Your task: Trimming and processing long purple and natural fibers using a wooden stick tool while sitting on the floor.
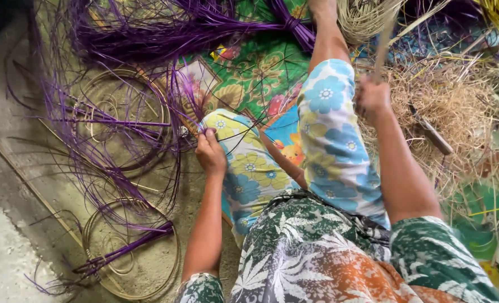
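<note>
My left hand [211,151] is closed beside my left knee, pinching thin purple strands [148,126] that fan out to the left. Raised over a pile of pale straw-like fibre [457,106], my right hand [372,96] grips a tan strip [385,39] that runs up and blurs. My legs in floral blue-and-yellow trousers [328,129] stretch forward over a colourful patterned mat [255,73].
A tied bundle of long purple strands [204,25] lies at the top. Round tan cane hoops rest on the concrete floor, one at centre left [123,120] and one at lower left [131,247]. Pale coiled cane [362,17] sits top right.
</note>
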